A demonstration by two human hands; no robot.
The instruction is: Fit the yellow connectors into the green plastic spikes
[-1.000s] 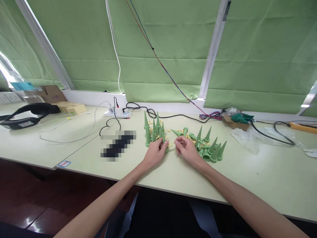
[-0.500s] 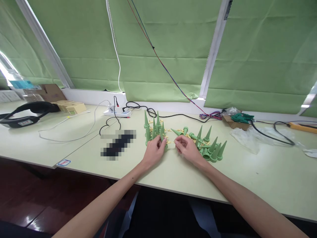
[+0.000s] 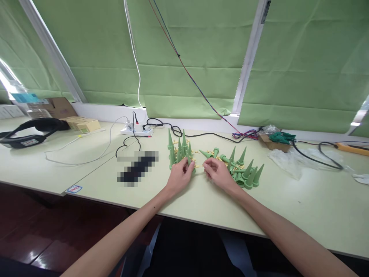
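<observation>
My left hand (image 3: 181, 172) is closed around a green plastic spike (image 3: 189, 154) at the right side of an upright group of such spikes (image 3: 179, 148). Facing it, my right hand (image 3: 215, 171) pinches a thin yellow piece (image 3: 199, 166) that points toward the left hand. The fingers partly cover both parts, and I cannot tell whether the yellow piece touches the spike. Just right of my right hand lies a pile of green spikes (image 3: 249, 175), some standing and some on their sides, with small yellow pieces among them.
Behind the spikes a black cable (image 3: 207, 134) runs from a white power strip (image 3: 135, 130). To the left are a blurred dark object (image 3: 138, 168) and a black headset (image 3: 31, 132). At the right lie a cardboard box (image 3: 273, 143), plastic film (image 3: 288, 161) and an orange-yellow item (image 3: 353, 148).
</observation>
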